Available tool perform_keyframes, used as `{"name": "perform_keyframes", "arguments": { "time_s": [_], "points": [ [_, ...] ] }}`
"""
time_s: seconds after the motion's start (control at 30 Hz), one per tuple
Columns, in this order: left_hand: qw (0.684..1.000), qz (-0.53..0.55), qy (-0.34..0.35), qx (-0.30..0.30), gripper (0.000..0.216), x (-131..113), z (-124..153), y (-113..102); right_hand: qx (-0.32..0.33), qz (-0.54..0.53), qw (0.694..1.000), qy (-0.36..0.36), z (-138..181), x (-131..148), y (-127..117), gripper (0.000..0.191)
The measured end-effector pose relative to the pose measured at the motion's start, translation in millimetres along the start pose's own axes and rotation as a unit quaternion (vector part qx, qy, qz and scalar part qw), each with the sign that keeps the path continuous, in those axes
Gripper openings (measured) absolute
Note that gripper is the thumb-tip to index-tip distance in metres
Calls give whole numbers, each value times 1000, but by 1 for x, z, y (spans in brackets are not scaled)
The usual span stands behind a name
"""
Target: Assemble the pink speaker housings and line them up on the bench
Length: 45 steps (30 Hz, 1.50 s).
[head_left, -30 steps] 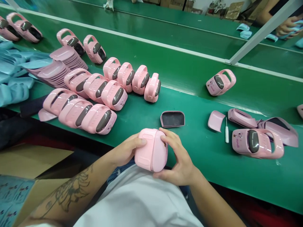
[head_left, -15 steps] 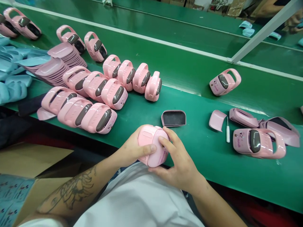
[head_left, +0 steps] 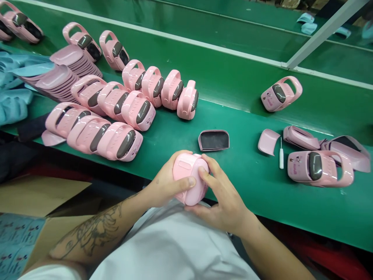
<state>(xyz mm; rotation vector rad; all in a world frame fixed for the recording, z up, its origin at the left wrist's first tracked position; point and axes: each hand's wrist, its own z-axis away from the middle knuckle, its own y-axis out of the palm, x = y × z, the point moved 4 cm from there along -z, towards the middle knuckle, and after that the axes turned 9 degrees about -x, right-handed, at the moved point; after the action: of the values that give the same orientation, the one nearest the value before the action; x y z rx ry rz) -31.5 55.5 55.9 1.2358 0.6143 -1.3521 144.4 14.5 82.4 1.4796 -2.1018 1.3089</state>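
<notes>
Close to my body, at the front edge of the green bench, I hold a pink plastic housing (head_left: 186,167) between both hands. My left hand (head_left: 167,182) wraps its left side, the thumb lying across the smooth end cover. On the right, my right hand (head_left: 223,194) grips the cover, fingers on top and thumb below. The underside is hidden. Just beyond lies a pink-rimmed piece with a dark face (head_left: 215,140). To the right are a curved pink cover (head_left: 268,142), a white-handled screwdriver (head_left: 281,157) and a finished-looking pink housing with a handle (head_left: 319,168).
Several pink housings with loop handles (head_left: 116,140) stand in rows at left, beside stacked pink covers (head_left: 58,82) and light-blue parts (head_left: 14,103). Another housing (head_left: 281,94) sits at the back right. A cardboard box (head_left: 43,194) is below, left. A grey metal post (head_left: 323,37) rises at right.
The view has shifted slightly, so the bench things appear a little higher. Both hands keep their grip on the pink housing, which has barely moved.
</notes>
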Motion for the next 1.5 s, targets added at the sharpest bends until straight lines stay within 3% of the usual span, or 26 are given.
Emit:
{"name": "perform_keyframes", "arguments": {
  "time_s": [0.23,0.47,0.67,0.77,0.93,1.1,1.33,1.5],
  "points": [
    [998,27,-4,50,65,-6,-9,15,21,7,999,42,5,-8,-4,111],
    [999,38,-24,27,59,-2,-16,22,15,-27,995,96,8,-14,-3,102],
    [997,50,-52,-27,64,12,-15,19,11,-30,991,131,13,-18,-1,104],
    [997,49,-45,-36,66,14,-15,18,3,-29,993,118,13,-18,-1,103],
    [1000,1,-17,8,75,3,-11,16,-19,-26,999,41,9,-14,-1,102],
    [999,-33,6,-20,81,-2,-5,10,-38,9,999,-36,5,-6,-1,101],
    [1000,-9,-10,-21,86,4,2,10,-38,34,997,-63,4,0,-1,95],
    [1000,17,-8,-18,82,8,1,6,-13,38,998,-46,6,-4,1,102]
  ]
}}
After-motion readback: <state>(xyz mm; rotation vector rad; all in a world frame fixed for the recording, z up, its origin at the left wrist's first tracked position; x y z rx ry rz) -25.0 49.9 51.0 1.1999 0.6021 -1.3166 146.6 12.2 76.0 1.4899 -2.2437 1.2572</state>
